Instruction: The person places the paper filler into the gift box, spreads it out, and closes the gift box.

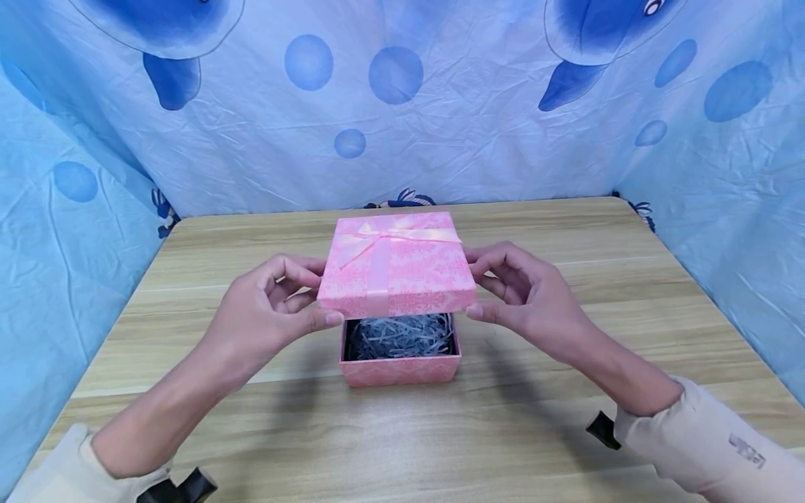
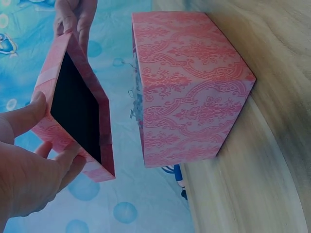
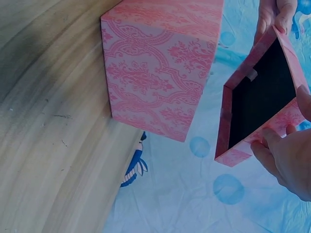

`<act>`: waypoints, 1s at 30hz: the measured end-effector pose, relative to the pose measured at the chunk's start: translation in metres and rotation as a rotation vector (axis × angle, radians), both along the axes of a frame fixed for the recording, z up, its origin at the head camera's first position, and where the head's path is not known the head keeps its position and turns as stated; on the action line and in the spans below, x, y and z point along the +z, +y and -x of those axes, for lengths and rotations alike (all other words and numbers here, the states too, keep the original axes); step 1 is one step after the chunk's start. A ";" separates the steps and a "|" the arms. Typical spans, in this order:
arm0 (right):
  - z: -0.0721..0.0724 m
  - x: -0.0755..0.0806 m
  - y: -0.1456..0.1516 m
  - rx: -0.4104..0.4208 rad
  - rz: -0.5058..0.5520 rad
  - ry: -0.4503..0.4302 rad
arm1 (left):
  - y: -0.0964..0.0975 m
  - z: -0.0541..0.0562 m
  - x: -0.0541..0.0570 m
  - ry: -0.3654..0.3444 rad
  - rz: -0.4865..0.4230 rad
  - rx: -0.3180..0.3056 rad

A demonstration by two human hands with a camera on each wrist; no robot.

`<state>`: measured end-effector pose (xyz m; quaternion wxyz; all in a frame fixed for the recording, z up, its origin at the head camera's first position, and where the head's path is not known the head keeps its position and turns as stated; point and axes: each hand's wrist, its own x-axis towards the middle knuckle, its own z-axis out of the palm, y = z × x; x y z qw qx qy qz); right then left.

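Observation:
A pink patterned gift box lid (image 1: 415,272) with a ribbon bow is held above its box between both hands. My left hand (image 1: 260,307) grips the lid's left side, thumb near the front corner. On the opposite side my right hand (image 1: 528,297) pinches the lid's edge the same way. Below stands the pink box base (image 1: 402,372), upright on the table, with grey-blue shredded paper (image 1: 405,337) inside; its back part is hidden by the lid. Both wrist views show the lid's black inside (image 2: 77,104) and a gap between the lid and the box base (image 3: 150,73).
The box stands on a wooden table (image 1: 207,412). Behind and at both sides hangs a blue cloth (image 1: 453,154) printed with whales and bubbles, meeting the table's far edge. Black wrist mounts (image 1: 182,487) show at the sleeves.

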<state>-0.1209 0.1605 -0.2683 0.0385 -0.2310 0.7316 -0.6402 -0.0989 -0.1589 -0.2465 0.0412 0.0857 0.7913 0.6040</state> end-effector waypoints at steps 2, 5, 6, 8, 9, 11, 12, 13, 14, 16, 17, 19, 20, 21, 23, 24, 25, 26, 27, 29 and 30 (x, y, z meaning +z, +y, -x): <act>-0.001 -0.002 0.000 -0.005 -0.008 0.013 | 0.000 -0.001 -0.001 0.000 0.002 0.002; -0.001 -0.005 0.000 -0.006 -0.012 0.023 | 0.000 -0.003 -0.004 -0.008 -0.006 0.003; -0.001 -0.006 0.000 -0.005 -0.009 0.019 | 0.000 -0.004 -0.006 -0.008 -0.009 0.002; -0.002 -0.009 -0.001 -0.001 -0.001 0.013 | 0.000 -0.005 -0.009 -0.014 -0.016 0.001; -0.002 -0.011 -0.001 0.002 0.004 0.011 | 0.000 -0.006 -0.012 -0.017 -0.020 0.002; -0.002 -0.014 -0.002 0.007 0.008 0.005 | 0.000 -0.008 -0.016 -0.016 -0.021 0.005; -0.003 -0.016 -0.003 0.013 0.011 0.008 | 0.000 -0.008 -0.018 -0.014 -0.026 0.004; -0.003 -0.018 -0.003 0.017 0.009 0.013 | 0.000 -0.009 -0.021 -0.012 -0.029 0.006; -0.003 -0.019 -0.003 0.021 0.007 0.022 | 0.000 -0.009 -0.024 -0.006 -0.029 0.008; -0.003 -0.024 -0.003 0.032 0.004 0.040 | 0.000 -0.011 -0.030 0.006 -0.033 0.012; -0.003 -0.027 -0.002 0.038 0.002 0.049 | 0.000 -0.012 -0.034 0.009 -0.041 0.013; -0.005 -0.034 -0.002 0.051 0.000 0.060 | 0.001 -0.014 -0.041 0.020 -0.049 0.018; -0.005 -0.038 -0.002 0.058 0.003 0.065 | 0.002 -0.015 -0.045 0.029 -0.057 0.021; -0.006 -0.043 -0.003 0.065 0.007 0.068 | 0.002 -0.016 -0.049 0.035 -0.066 0.023; -0.008 -0.050 -0.003 0.076 0.020 0.074 | 0.004 -0.018 -0.056 0.047 -0.076 0.030; -0.009 -0.053 -0.004 0.080 0.030 0.079 | 0.004 -0.018 -0.059 0.051 -0.075 0.037; -0.010 -0.056 -0.004 0.082 0.037 0.086 | 0.005 -0.019 -0.062 0.051 -0.079 0.042; -0.010 -0.058 -0.005 0.086 0.047 0.088 | 0.005 -0.019 -0.064 0.050 -0.077 0.046; -0.011 -0.059 -0.005 0.086 0.053 0.092 | 0.006 -0.019 -0.066 0.045 -0.074 0.048; -0.011 -0.060 -0.005 0.085 0.059 0.096 | 0.006 -0.019 -0.070 0.036 -0.068 0.054; -0.012 -0.060 -0.005 0.083 0.059 0.099 | 0.007 -0.019 -0.071 0.035 -0.068 0.054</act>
